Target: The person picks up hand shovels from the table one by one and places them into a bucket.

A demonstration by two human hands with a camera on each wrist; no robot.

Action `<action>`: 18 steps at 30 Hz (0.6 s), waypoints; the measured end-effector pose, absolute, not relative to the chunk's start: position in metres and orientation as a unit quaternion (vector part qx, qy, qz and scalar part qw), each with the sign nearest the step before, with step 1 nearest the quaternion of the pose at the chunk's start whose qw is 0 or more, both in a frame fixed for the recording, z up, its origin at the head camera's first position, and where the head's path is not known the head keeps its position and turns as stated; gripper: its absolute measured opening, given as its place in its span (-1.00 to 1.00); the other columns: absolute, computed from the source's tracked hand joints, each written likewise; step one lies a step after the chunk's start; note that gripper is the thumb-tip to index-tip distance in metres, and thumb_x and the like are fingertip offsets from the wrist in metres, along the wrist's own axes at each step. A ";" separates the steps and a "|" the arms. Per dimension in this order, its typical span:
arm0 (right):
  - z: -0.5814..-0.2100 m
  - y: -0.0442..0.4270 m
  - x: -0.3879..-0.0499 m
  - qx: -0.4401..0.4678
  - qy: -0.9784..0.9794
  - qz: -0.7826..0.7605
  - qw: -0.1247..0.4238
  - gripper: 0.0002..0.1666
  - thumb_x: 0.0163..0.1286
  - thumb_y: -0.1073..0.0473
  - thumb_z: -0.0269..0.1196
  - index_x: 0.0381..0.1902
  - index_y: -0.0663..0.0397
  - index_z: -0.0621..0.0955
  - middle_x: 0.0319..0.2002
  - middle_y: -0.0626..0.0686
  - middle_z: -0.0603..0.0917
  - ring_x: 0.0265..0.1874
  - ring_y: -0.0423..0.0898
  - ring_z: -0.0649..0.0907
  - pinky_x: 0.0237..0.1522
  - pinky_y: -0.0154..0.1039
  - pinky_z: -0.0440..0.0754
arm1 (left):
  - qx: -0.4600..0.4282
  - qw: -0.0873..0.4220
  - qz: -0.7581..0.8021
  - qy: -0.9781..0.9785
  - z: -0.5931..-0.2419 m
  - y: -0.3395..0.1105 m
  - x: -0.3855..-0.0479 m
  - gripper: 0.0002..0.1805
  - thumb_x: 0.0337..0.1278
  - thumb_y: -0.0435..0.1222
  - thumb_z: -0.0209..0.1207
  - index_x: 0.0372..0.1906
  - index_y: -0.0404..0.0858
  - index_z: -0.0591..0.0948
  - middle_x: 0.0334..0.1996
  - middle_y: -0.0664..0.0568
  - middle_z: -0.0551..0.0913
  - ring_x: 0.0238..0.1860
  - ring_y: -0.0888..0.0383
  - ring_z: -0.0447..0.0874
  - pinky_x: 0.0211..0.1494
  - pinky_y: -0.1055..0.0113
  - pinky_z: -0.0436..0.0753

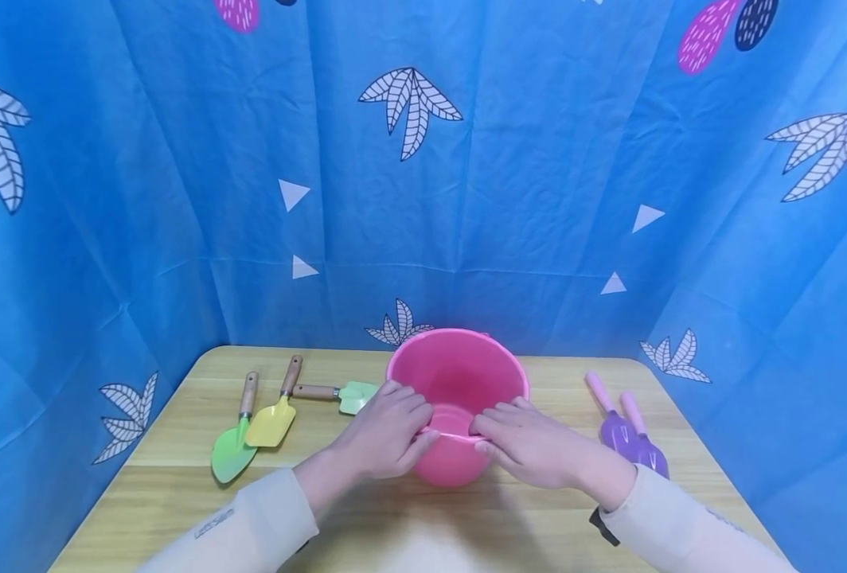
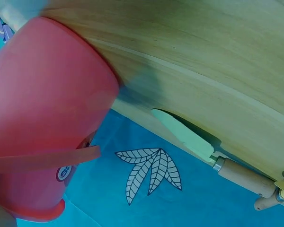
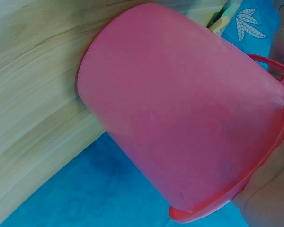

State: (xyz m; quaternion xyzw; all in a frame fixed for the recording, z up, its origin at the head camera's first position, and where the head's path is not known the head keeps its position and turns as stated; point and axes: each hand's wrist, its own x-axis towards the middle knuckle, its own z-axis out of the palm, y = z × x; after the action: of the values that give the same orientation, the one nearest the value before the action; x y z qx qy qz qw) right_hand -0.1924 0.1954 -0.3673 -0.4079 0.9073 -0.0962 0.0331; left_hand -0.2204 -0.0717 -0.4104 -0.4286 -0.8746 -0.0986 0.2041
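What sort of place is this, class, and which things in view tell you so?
Probably a small indoor booth set up for a tabletop activity: a patterned blue curtain hangs behind and on both sides of a wooden table, where a pink bucket and small trowels are set out.

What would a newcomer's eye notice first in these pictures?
Probably the pink bucket at the table's middle, with the person's left grip and right grip on its near rim. Next, the blue leaf-patterned curtain behind. Then three wooden-handled trowels at left, two purple scoops at right.
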 end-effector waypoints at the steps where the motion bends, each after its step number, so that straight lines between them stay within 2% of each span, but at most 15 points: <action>1: -0.367 0.195 -0.192 -0.410 0.907 -0.096 0.031 -0.72 0.62 -0.15 -0.07 0.08 -0.33 0.52 -0.18 -0.37 0.53 -0.11 -0.32 0.50 0.13 -0.12 0.44 | -0.429 0.206 -0.099 -0.874 -0.411 -0.072 -0.220 -0.73 0.39 0.05 -0.01 -0.38 0.02 0.49 -0.44 0.25 0.48 -0.27 0.26 0.39 0.03 0.26 0.41; 9: -0.368 0.191 -0.193 -0.419 0.902 -0.101 0.034 -0.75 0.60 -0.12 -0.01 0.09 -0.33 0.52 -0.16 -0.37 0.54 -0.10 -0.32 0.50 0.12 -0.15 0.43 | -0.429 0.218 -0.106 -0.870 -0.412 -0.077 -0.217 -0.74 0.39 0.02 0.00 -0.40 0.01 0.48 -0.46 0.25 0.46 -0.30 0.25 0.37 -0.01 0.26 0.41; 18: -0.368 0.190 -0.194 -0.434 0.895 -0.101 0.017 -0.65 0.61 -0.20 -0.11 0.05 -0.27 0.54 -0.21 -0.36 0.53 -0.14 -0.30 0.49 0.08 -0.19 0.39 | -0.432 0.238 -0.113 -0.862 -0.414 -0.079 -0.215 -0.74 0.38 0.01 0.03 -0.42 0.01 0.45 -0.48 0.26 0.43 -0.31 0.26 0.38 -0.03 0.26 0.43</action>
State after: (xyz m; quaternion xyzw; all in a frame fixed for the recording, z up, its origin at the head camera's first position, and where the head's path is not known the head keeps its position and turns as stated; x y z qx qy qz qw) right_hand -0.1938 0.1904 -0.3684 -0.4341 0.8950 -0.1009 0.0173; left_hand -0.2152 -0.0788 -0.4142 -0.4322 -0.8624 -0.1131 0.2383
